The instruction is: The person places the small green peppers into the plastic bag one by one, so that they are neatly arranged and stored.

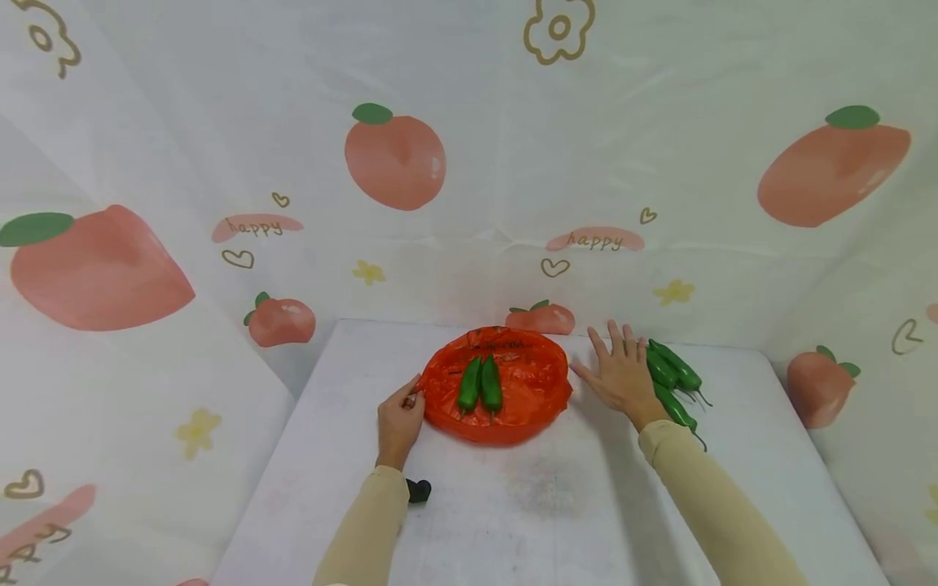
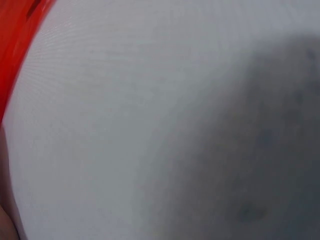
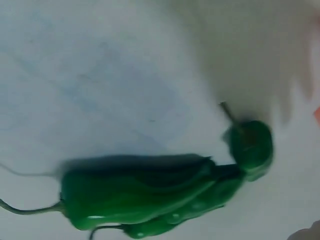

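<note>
Two green chili peppers (image 1: 480, 384) lie side by side in a round, shallow dish lined with a crinkled red plastic bag (image 1: 531, 411). At the dish's left rim my left hand (image 1: 400, 419) pinches the red plastic edge. Its wrist view catches only a strip of the red plastic (image 2: 15, 45) in the upper left corner. My right hand (image 1: 621, 376) is spread, fingers straight, between the dish and a loose group of green chili peppers (image 1: 677, 370). In the right wrist view, those chili peppers (image 3: 135, 192) lie close together, and the hand appears just at the right edge.
A small black object (image 1: 418, 491) shows beside the left sleeve, partly hidden by it. The white table (image 1: 506, 521) is enclosed by a fruit-printed cloth (image 1: 469, 268) at the back and sides.
</note>
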Available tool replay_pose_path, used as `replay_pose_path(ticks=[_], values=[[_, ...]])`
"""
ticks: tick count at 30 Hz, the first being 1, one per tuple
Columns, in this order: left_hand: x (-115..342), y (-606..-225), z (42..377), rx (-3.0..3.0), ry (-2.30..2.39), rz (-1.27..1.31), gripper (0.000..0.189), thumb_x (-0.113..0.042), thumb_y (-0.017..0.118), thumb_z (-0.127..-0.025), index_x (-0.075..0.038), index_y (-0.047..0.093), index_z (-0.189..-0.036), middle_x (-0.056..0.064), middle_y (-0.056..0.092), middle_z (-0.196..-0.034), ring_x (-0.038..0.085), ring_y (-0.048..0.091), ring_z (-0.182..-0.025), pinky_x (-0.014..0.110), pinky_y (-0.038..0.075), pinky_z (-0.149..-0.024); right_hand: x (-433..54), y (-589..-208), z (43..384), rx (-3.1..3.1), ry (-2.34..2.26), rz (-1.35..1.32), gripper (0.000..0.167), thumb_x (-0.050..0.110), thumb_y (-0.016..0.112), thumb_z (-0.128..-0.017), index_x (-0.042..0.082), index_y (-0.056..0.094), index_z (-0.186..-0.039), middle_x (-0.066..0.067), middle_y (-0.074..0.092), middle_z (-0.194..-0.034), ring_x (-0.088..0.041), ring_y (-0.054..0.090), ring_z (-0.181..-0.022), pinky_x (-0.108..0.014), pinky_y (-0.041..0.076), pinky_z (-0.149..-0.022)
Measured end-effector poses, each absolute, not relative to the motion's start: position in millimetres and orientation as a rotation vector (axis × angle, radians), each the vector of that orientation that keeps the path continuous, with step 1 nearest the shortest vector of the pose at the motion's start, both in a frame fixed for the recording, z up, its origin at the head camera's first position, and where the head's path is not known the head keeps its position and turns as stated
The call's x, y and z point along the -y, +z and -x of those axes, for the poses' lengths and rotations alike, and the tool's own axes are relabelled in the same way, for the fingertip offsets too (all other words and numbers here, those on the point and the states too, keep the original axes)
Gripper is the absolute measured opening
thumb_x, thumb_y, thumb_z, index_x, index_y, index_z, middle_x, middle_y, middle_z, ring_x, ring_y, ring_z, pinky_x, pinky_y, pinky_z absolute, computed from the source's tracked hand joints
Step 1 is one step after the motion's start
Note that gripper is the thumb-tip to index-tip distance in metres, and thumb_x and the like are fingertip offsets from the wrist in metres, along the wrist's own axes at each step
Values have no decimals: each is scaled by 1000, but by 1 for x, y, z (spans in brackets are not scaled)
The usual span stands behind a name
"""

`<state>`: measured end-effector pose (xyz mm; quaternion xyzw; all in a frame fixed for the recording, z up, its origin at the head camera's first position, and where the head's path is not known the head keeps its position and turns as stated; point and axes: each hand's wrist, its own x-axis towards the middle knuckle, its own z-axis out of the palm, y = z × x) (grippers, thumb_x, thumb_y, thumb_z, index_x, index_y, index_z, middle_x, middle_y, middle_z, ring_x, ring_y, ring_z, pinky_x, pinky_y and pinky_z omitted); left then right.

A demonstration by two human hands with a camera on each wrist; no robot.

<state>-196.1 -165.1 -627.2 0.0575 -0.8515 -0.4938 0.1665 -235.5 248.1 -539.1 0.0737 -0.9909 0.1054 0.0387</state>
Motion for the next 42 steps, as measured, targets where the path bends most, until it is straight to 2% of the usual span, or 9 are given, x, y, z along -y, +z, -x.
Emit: replay_pose_path(ticks=[7,17,21,25,34,42], values=[[163,-625,195,2418,-1420,-158,38,-14,65,-96,-23,70,-133,4,77,-108,16,55,-74,15,48,-63,-270,-547,236,3039,368,-148,88,64,52,-95,8,28,-159,-31,14,-164,-58,10,-150,-76,6,-118],[163,-626,194,2423,-1437,-173,38,-16,64,-97,-26,70,-133,3,77,-108,17,56,-77,16,49,-64,-282,-550,235,3059,352,-177,94,56,69,-89,3,31,-157,-36,19,-159,-59,17,-146,-73,14,-119],[162,-629,194,2411,-1432,-164,39,-15,64,-96,-25,70,-132,3,77,-107,16,56,-76,16,49,-64,-286,-555,237,3018,366,-173,95,51,75,-86,0,34,-154,-38,26,-155,-61,26,-140,-71,25,-117],[163,-630,194,2412,-1435,-171,38,-15,65,-96,-27,71,-132,2,77,-108,16,55,-75,16,48,-64,-287,-558,242,2981,438,-155,95,47,79,-85,-2,35,-153,-40,28,-153,-63,32,-134,-72,34,-110],[164,-626,194,2436,-1430,-186,38,-16,65,-96,-28,70,-132,1,77,-110,15,56,-77,16,49,-66,-282,-562,250,3072,659,9,92,40,74,-91,-5,25,-155,-42,23,-153,-64,27,-134,-75,31,-110],[166,-628,197,2421,-1421,-187,39,-15,65,-96,-29,71,-132,1,77,-107,16,55,-76,17,48,-64,-279,-560,257,3097,750,120,83,28,70,-96,-10,25,-154,-43,27,-147,-65,33,-131,-72,34,-109]])
